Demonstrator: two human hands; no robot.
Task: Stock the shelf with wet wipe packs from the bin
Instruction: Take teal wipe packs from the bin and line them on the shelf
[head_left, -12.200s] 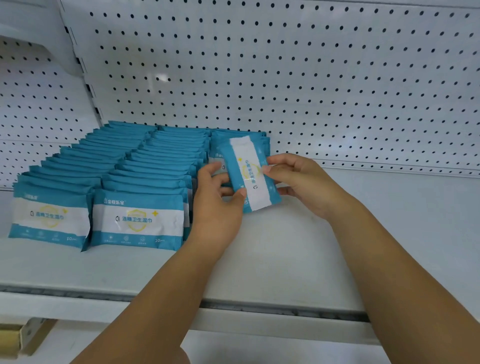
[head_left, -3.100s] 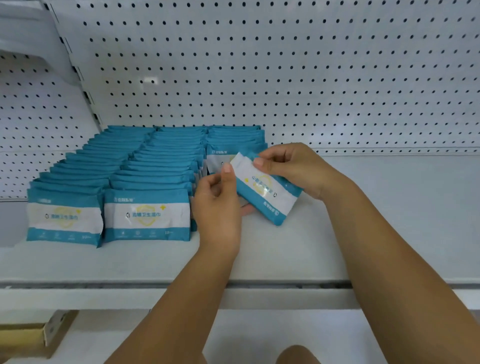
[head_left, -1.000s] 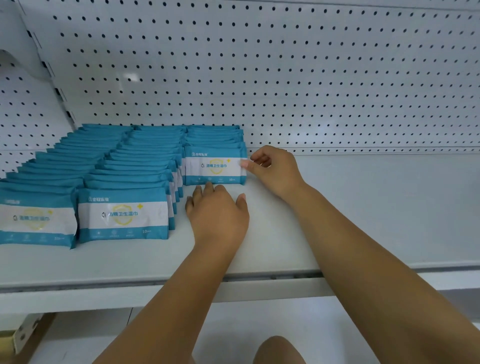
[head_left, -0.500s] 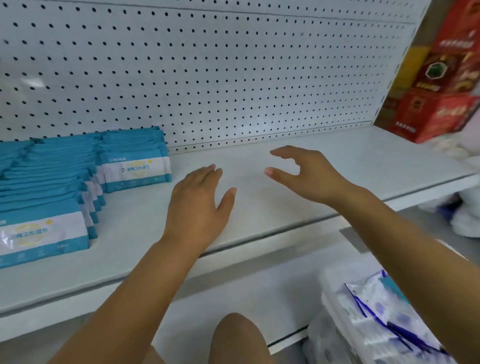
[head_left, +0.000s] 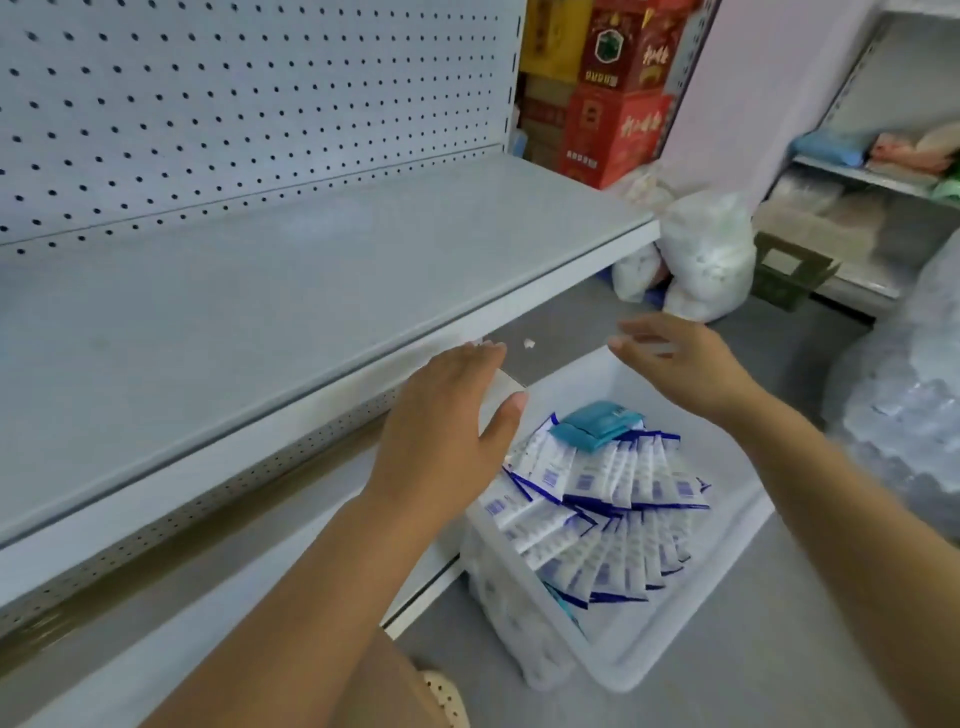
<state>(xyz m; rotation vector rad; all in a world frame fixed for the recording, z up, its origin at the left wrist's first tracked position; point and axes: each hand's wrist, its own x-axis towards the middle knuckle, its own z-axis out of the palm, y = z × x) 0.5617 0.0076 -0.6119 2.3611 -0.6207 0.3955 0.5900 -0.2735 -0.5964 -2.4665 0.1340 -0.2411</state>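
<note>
Wet wipe packs (head_left: 613, 499) lie fanned in the white bin (head_left: 670, 644) on the floor, below and between my two hands. One teal pack (head_left: 597, 423) rests on top of the pile, just right of my left thumb. My left hand (head_left: 447, 431) is flat, fingers straight, holding nothing; my right hand (head_left: 680, 364) is spread apart above the far rim, also empty. I see some risks. The packs overlap loosely, so I think a hasty grab could take several or scatter the fan. Two sorts are in the bin, so I may pick the wrong one. The shelf (head_left: 311, 291) edge is just beside my left hand; lifting carelessly could knock a pack against it.
</note>
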